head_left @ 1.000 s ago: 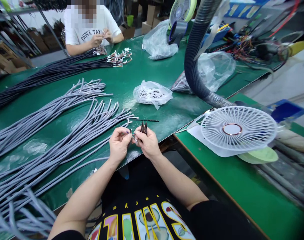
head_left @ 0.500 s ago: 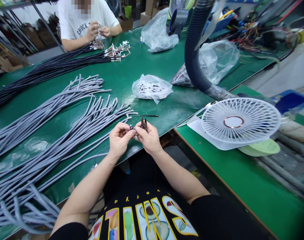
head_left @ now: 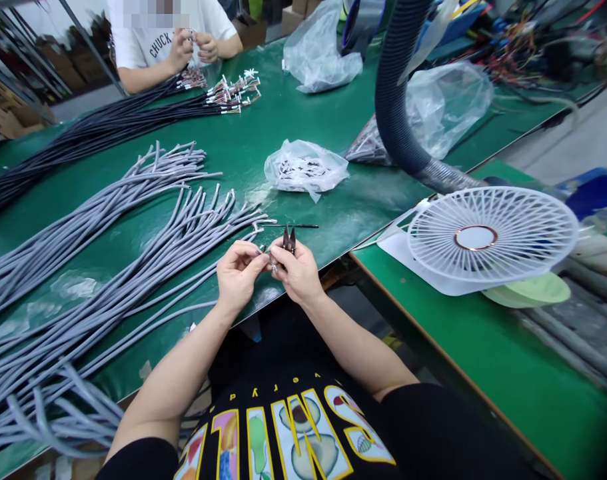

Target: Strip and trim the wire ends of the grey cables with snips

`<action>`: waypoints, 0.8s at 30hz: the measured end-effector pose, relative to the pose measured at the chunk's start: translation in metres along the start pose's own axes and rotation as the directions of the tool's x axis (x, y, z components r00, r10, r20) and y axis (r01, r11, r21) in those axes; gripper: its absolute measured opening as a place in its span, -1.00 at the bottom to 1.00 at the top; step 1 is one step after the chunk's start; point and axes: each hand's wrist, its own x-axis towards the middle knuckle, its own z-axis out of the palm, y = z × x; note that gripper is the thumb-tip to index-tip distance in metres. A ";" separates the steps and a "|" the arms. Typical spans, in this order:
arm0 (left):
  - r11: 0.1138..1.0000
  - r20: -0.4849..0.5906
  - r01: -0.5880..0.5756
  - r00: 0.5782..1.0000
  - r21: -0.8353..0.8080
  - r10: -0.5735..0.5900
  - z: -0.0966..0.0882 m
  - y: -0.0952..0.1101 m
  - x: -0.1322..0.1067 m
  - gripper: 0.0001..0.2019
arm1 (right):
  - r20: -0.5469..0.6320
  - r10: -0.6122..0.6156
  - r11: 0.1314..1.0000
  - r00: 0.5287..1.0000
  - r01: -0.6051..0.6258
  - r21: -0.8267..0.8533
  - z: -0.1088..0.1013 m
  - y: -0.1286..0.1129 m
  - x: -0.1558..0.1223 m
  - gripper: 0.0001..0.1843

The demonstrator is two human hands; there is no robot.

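Note:
Close together at the table's near edge, my left hand (head_left: 237,272) and my right hand (head_left: 301,272) meet at the fingertips. Thin coloured wires (head_left: 266,253) are pinched in my left fingers, apparently at the end of a grey cable. A pair of small dark snips (head_left: 289,240) is held in my right hand, blades pointing up and away. Its thumb and forefinger also pinch at the wires, with a small silvery bit (head_left: 274,267) below. Beyond them, a bundle of grey cables (head_left: 148,267) lies to the left, and a thin black rod (head_left: 303,226) is just ahead.
An open plastic bag of small black-and-white pieces (head_left: 306,170) sits ahead. A flexible duct (head_left: 396,100) and a white fan (head_left: 493,240) stand at the right. Black cables with white connectors (head_left: 233,93) lie at the far left, where a co-worker (head_left: 176,50) handles small parts.
My fingertips have shifted slightly around the wires, and the snips stay in my right hand. The view has tilted a little. Across the table, the co-worker's hands have come closer together.

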 end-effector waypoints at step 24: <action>0.965 0.301 -0.028 0.952 0.262 -0.054 -0.014 0.026 0.007 -0.90 | 0.118 -0.095 0.980 0.989 0.113 -0.164 -0.008 -0.008 -0.001 -0.80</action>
